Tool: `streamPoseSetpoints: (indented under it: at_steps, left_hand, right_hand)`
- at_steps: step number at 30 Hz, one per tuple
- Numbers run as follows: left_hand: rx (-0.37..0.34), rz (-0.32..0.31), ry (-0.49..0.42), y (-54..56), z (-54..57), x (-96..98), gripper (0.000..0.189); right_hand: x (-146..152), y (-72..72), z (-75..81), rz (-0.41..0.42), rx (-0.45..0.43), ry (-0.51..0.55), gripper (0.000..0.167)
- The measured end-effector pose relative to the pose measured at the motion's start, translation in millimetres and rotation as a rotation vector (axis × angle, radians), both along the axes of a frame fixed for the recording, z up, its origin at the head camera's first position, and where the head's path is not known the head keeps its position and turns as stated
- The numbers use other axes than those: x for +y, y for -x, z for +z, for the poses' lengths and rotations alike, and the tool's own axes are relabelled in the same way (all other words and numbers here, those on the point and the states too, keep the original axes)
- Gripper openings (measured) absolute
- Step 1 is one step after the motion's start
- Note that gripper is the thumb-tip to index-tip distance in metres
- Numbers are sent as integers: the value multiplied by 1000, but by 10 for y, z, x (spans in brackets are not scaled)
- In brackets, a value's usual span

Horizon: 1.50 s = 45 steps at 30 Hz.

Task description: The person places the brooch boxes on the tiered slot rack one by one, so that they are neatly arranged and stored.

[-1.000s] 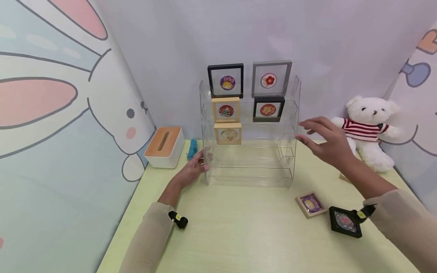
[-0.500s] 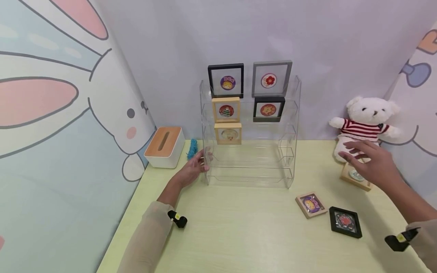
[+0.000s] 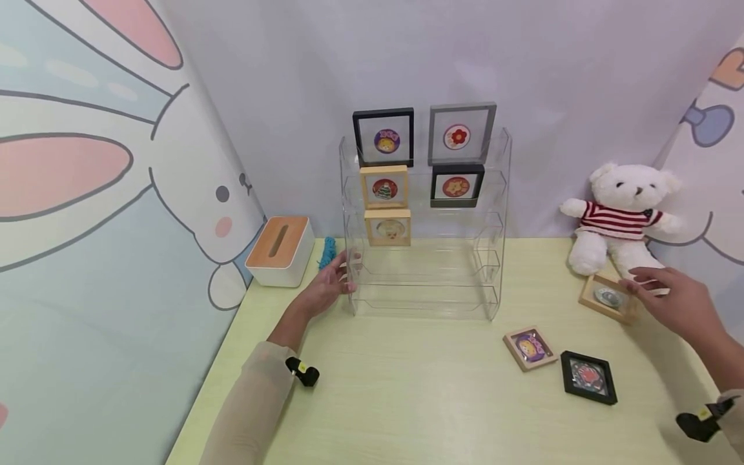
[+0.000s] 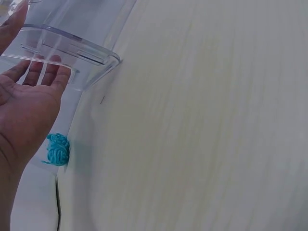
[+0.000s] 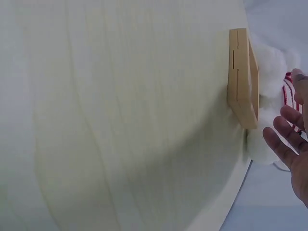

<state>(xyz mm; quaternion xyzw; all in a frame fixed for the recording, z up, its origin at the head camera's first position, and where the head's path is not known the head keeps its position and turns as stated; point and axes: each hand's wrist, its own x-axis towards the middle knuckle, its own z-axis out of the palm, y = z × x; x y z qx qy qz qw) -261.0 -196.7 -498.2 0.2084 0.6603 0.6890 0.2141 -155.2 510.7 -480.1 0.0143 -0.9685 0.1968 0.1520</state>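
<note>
On the left, my left hand (image 3: 327,292) holds the side panel of a clear acrylic display rack (image 3: 427,294), thumb and fingers around its edge. The left wrist view shows the fingers of this left hand (image 4: 31,108) at the clear plastic rack (image 4: 72,48). My right hand (image 3: 677,300) hovers beside a light wooden picture frame (image 3: 594,303) with a round silver-looking disc, lying before the teddy bear. In the right wrist view the right hand's fingers (image 5: 281,147) are spread, apart from the wooden frame (image 5: 239,72).
The rack's upper tiers carry several small frames, among them a black one (image 3: 356,139) and a grey one (image 3: 433,139). A brown frame (image 3: 517,355) and a black frame (image 3: 572,387) lie at right. A white teddy bear (image 3: 622,213), tissue box (image 3: 290,258) and blue cord bundle (image 3: 328,252) stand behind.
My right hand has moved from beside the rack's right side rightward and down to the wooden frame by the bear. My left hand stays at the rack.
</note>
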Motion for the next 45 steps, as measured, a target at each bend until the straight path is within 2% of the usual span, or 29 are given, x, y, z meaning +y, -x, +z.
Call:
streamPoseSetpoints:
  at_steps: [6, 12, 20, 29, 39, 45]
  left_hand:
    - [9, -4, -6, -5, -3, 10, 91]
    - [17, -2, 5, -21, 9, 15, 90]
    - [18, 6, 1, -30, 2, 11, 93]
    - [21, 8, 8, -42, 7, 16, 94]
    - [17, 16, 20, -30, -23, 12, 92]
    - [22, 16, 17, -29, -28, 8, 88]
  right_hand:
    - [73, 9, -94, -58, -90, -25, 34]
    - [27, 58, -176, -148, -193, 18, 38]
    - [-59, 79, -272, -213, -135, 63, 37]
    - [-81, 66, -392, -182, -34, 56, 31]
    - [-87, 47, -362, -225, -107, 80, 27]
    - [-91, 28, -310, -239, -190, 100, 35]
